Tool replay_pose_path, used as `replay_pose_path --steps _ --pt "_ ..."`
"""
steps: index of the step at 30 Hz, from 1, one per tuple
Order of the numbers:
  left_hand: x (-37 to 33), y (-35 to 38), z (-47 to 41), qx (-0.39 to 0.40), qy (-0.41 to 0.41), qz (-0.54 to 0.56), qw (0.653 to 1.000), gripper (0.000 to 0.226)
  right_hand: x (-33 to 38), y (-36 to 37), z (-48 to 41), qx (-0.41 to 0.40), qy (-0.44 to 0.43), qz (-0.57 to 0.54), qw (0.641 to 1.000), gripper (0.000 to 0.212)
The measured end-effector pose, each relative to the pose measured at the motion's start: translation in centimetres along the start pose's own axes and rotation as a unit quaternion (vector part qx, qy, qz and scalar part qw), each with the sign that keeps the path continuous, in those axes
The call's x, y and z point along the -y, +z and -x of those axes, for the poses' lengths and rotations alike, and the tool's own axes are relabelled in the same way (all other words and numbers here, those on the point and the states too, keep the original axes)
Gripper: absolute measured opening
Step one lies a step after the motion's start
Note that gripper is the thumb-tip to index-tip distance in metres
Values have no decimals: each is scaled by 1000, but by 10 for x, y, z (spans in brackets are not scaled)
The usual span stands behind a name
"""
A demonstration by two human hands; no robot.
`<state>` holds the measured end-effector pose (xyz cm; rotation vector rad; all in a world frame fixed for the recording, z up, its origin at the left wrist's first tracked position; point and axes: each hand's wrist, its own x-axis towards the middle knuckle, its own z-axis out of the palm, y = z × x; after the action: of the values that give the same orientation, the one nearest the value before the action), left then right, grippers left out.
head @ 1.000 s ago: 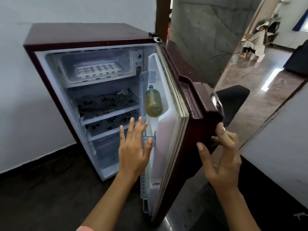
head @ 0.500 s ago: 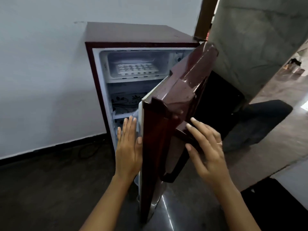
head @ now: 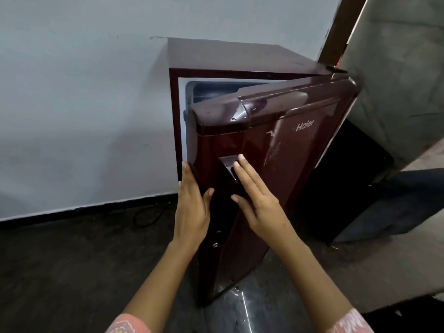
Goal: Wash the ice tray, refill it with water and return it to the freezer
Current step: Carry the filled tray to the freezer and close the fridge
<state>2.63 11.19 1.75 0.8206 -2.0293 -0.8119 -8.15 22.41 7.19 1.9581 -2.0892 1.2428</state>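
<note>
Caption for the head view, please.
Left hand and right hand press on the ajar glossy maroon fridge door.

Dim, soft light, faint shadow low on the wall (head: 72,152) at left. White glare streaks on the glossy fridge door (head: 300,145), mild blur overall. Wide-angle bending near the frame edges.

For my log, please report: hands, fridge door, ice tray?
Left hand open on fridge door edge; right hand open at handle. Door ajar, nearly shut. Ice tray out of sight. Nothing blocking seen.

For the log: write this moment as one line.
fridge door: ajar | left hand: flat on door edge | right hand: flat on handle
</note>
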Motion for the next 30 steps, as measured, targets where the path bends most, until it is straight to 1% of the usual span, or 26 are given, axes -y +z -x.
replay_pose_path --steps 4,10,17,21,26,30 --pt "19 -7 -34 23 -28 28 999 75 -4 20 -31 -8 -2 10 1000 64" --pt "48 -15 -82 70 -14 83 994 75 -16 51 -74 -52 -20 84 995 68" --pt "83 -14 -131 100 -25 94 990 75 -23 75 -114 -71 -6 118 990 65" --pt "98 -13 -152 106 -24 98 989 73 -26 84 -131 -84 6 143 986 62" --pt "107 -7 -167 89 -23 108 990 72 -32 91 -145 -97 3 154 983 62" --pt "112 -1 -171 80 -11 109 991 71 -37 95 -148 -110 -2 145 983 66"
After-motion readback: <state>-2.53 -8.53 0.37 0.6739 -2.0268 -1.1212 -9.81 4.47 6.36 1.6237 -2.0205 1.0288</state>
